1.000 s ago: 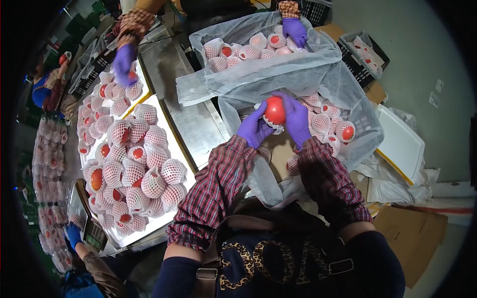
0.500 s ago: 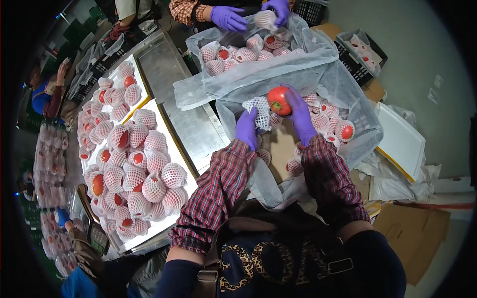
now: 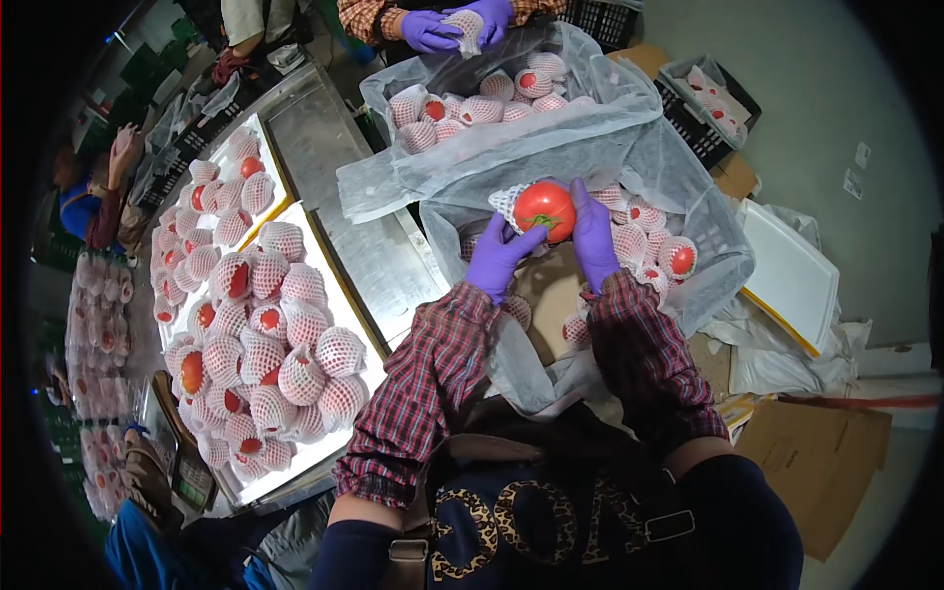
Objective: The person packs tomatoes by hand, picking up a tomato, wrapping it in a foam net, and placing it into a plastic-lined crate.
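A bare red tomato [image 3: 544, 208] with a green calyx is between my two purple-gloved hands, above the lined crate [image 3: 703, 280]. My right hand [image 3: 594, 236] grips its right side, fingers curled behind. My left hand [image 3: 500, 258] holds a white foam net [image 3: 504, 201] against the tomato's left side, its thumb pressed near the calyx. The fingers behind the net are partly hidden. In the crate under my hands, net-wrapped tomatoes [image 3: 644, 236] lie to the right, beside a brown cardboard sheet [image 3: 551, 295].
Left of me, white trays [image 3: 339, 265] hold many net-wrapped tomatoes on a metal table [image 3: 369, 246]. Across, a co-worker's gloved hands [image 3: 454, 29] hold a wrapped fruit over a second lined crate [image 3: 600, 74]. A white foam lid [image 3: 795, 265] leans at the right.
The tomato has turned, bringing its calyx toward my left thumb. My left hand has closed in, and the net now sits against the tomato. The co-worker's hands moved left with their fruit.
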A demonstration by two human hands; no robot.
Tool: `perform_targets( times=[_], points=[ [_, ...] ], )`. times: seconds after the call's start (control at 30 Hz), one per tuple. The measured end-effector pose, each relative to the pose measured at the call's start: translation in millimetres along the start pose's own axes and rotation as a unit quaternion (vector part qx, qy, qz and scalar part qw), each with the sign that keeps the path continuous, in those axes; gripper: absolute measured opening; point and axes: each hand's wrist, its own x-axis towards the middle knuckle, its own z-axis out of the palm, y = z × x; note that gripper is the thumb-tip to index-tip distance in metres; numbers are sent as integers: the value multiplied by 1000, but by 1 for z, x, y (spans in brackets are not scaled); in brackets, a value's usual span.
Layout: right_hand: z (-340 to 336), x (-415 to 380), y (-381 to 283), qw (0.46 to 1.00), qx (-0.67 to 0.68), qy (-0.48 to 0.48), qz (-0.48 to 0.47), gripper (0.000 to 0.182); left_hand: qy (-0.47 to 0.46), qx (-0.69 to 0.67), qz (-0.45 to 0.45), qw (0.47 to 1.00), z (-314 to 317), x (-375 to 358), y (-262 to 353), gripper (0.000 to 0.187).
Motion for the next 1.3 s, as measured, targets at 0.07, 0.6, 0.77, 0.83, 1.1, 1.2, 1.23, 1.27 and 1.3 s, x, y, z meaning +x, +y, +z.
perform_targets(
  times=[0.07, 0.6, 0.77, 0.83, 1.1, 1.2, 1.23, 1.27, 1.3],
  points=[
    [0, -1, -1, 1000, -21, 2, 4, 50, 27, 13, -31, 999, 1, -2, 6, 46],
    [11, -5, -9, 995, -59, 22, -72, 32, 140, -69, -32, 987, -19, 12, -13, 33],
    [1, 1, 4, 992, 103, 71, 10, 34, 154, 12, -78, 985, -23, 14, -17, 49],
    [-2, 3, 8, 995, 68, 66, -12, 31, 87, 30, -41, 995, -10, 8, -11, 53],
    [-7, 3, 11, 997, -70, -3, -40, 31, -54, -195, -65, 977, -15, 5, -1, 57],
    [-13, -5, 24, 963, 87, -178, 182, 37, -127, -356, -114, 919, -16, 4, 0, 58],
    [-5, -12, 15, 964, -40, -230, 124, 34, -108, -348, -116, 924, -15, 1, 4, 59],
    [4, -20, 5, 948, -163, -269, 56, 31, -93, -343, -119, 927, -13, -1, 7, 60],
    [1, -16, 11, 960, -102, -253, 59, 31, -88, -322, -101, 937, -13, -3, 7, 60]
  ],
)
